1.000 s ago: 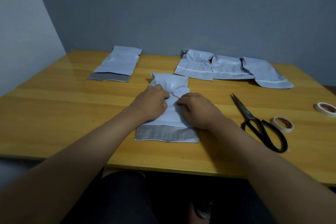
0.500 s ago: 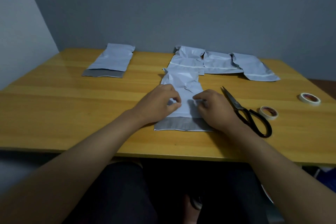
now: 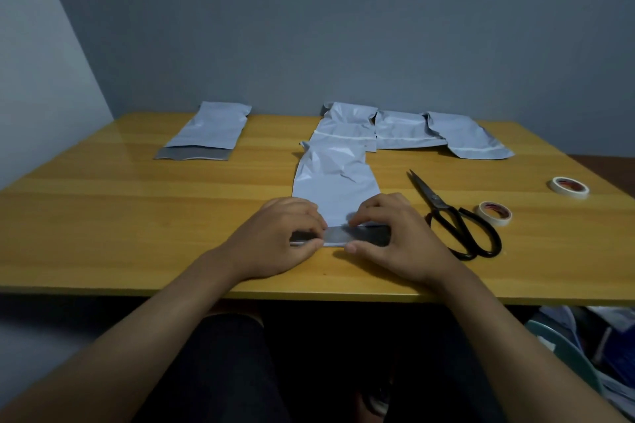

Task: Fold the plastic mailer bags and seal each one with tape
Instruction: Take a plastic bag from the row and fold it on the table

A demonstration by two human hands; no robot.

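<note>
A white plastic mailer bag (image 3: 335,178) lies flat in the middle of the wooden table (image 3: 137,216), its grey flap end toward me. My left hand (image 3: 278,240) pinches the left part of that grey flap between thumb and fingers. My right hand (image 3: 395,233) pinches the right part of the same flap. Two rolls of tape lie to the right: the nearer tape roll (image 3: 494,212) beside the scissors and the farther tape roll (image 3: 568,186) toward the table's right edge.
Black scissors (image 3: 453,220) lie just right of my right hand, blades pointing away. Three folded mailer bags (image 3: 405,130) sit in a row at the back. Another unfolded mailer bag (image 3: 209,130) lies at the back left. The wall stands behind the table.
Both hands slid from the bag's middle down to its near grey flap and now pinch it. The bag lies flatter and more stretched out.
</note>
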